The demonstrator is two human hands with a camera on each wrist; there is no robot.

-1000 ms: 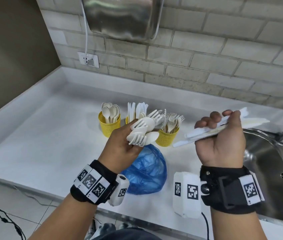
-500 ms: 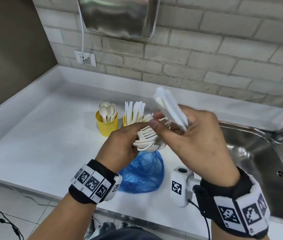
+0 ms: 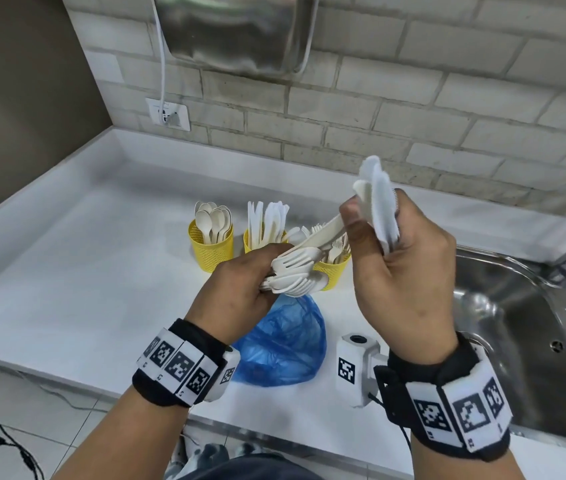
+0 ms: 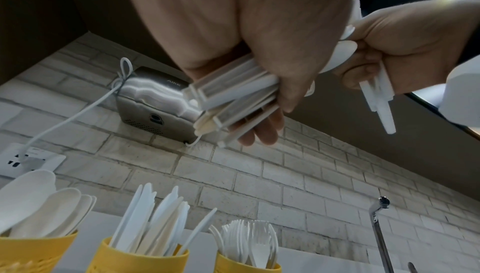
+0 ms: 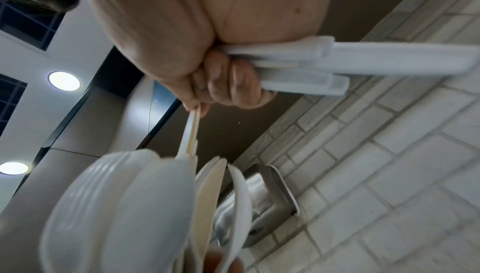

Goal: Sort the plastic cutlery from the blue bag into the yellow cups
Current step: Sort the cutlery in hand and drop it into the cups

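- Left hand (image 3: 240,292) clamps a forks (image 3: 295,275) bundle above the bag (image 3: 281,344).
- Right hand (image 3: 402,271) grips knives (image 3: 378,202); thumb and finger pinch one piece, possibly a knife.
- Cups (image 3: 210,245) at 12 o'clock of the bag.

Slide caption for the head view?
Left hand holds white plastic forks; right hand holds white plastic knives above three yellow cups.

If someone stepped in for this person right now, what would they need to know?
Left hand grips a fanned bundle of forks. Right hand holds a clutch of knives upright while its fingers pinch one piece out of the left bundle.
Three yellow cups stand on the counter, already holding spoons, knives and forks. The blue bag lies crumpled in front.
Left: drop both handfuls into matching cups, then check the bag.
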